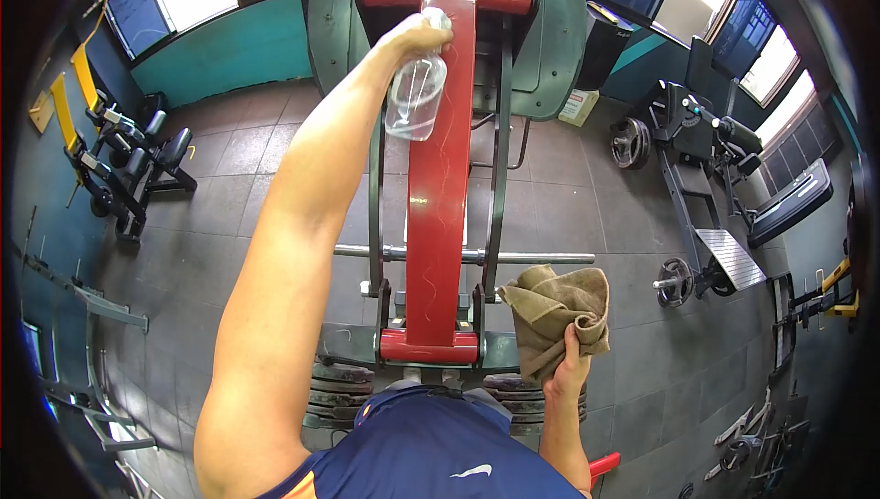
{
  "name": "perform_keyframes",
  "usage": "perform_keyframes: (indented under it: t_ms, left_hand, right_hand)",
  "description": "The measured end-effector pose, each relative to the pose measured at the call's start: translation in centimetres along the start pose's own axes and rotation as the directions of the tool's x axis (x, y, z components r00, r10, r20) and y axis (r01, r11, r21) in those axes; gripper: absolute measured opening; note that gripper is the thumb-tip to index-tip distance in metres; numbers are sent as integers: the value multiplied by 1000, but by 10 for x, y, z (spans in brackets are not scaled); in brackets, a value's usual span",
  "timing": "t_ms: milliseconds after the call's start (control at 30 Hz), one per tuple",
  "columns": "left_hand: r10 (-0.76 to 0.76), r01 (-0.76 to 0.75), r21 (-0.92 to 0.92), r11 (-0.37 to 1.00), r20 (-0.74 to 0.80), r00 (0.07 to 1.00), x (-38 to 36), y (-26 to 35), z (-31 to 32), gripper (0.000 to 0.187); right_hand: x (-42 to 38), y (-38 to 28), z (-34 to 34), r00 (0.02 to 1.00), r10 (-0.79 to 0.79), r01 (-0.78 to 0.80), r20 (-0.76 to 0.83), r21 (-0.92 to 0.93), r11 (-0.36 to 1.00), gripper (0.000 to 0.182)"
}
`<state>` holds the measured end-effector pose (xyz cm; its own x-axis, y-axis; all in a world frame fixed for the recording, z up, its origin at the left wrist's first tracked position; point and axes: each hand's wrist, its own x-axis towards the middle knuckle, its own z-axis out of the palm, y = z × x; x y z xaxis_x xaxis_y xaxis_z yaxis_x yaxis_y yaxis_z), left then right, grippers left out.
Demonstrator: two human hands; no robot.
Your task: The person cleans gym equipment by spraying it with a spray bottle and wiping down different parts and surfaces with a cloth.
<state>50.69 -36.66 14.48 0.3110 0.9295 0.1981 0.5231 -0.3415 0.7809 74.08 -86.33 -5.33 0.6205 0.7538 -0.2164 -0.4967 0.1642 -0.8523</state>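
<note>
Two hands are in view, and each one grasps its own thing. The left hand (pixel 420 38) is stretched far forward, with its fingers closed around the neck of a clear bottle (pixel 415 103). The white top (pixel 438 17) of the bottle shows at the fingers, and its body hangs just below the hand in the view, tilted a little. It appears in front of the left edge of a red beam (pixel 436 197), near the far end; I cannot tell whether it touches the beam.

The right hand (pixel 566 372) is much nearer to the body, to the right of the beam. It grips a brown cloth (pixel 555 316), bunched and folded, with the thumb pressed on it. The cloth rises above this hand and stands apart from the beam, while the bottle is well apart from the cloth.

Thin wavy lines run along the beam. A metal bar (pixel 545 258) crosses under it, and its right end lies close to the cloth's upper edge in the view.
</note>
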Motion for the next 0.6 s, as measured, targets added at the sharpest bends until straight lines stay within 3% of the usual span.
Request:
perform_keyframes:
  t_ms: [67, 100, 167, 200, 233, 300, 333, 400, 433, 467, 500, 567, 600]
  left_hand:
    - [24, -27, 69, 997, 46, 999, -1, -24, 7, 33]
    - [23, -28, 64, 998, 83, 996, -24, -21, 11, 34]
    - [86, -80, 97, 992, -54, 995, -64, -29, 26, 32]
    - [66, -68, 135, 988, 18, 998, -85, -33, 27, 33]
    - [41, -56, 172, 984, 90, 995, -111, -39, 30, 34]
    - [-53, 46, 200, 979, 33, 998, -171, -62, 47, 37]
    - [-111, 106, 71, 992, 60, 992, -209, -61, 49, 40]
    - [13, -8, 30, 1000, -173, 985, -277, -80, 64, 35]
    - [35, -4, 105, 994, -296, 955, -314, -78, 65, 30]
    - [-64, 39, -135, 990, -192, 979, -341, -90, 62, 26]
    - [-22, -22, -171, 985, -247, 969, -368, -85, 59, 21]
    - [-254, 207, -233, 950, -195, 947, -418, -77, 51, 18]
    - [-267, 218, -239, 946, -200, 943, -443, -86, 54, 18]
  right_hand:
    - [0, -1, 17, 1000, 0, 0, 7, 13, 1000, 50]
    - [3, 2, 25, 999, -38, 38, 19, 13, 999, 50]
    - [14, 11, 42, 992, -119, 118, 50, 23, 993, 51]
    - [21, 20, 48, 972, -226, 227, 66, -24, 973, 47]
    - [21, 23, 58, 935, -329, 346, 130, -140, 928, 44]
    - [21, 29, 82, 818, -493, 573, 296, -334, 749, 38]
    - [24, 41, 83, 808, -427, 566, 406, -333, 754, 29]
    - [41, 69, 110, 687, -362, 674, 630, -365, 642, 49]
    - [50, 83, 124, 609, -320, 729, 725, -353, 587, 60]
    - [58, 97, 137, 351, -485, 928, 801, -227, 297, 82]
    - [58, 101, 151, 347, -278, 934, 895, -303, 189, 92]
    - [64, 127, 161, 326, -82, 923, 942, -335, -188, 93]
    - [74, 121, 175, 301, -71, 925, 951, -309, -222, 93]
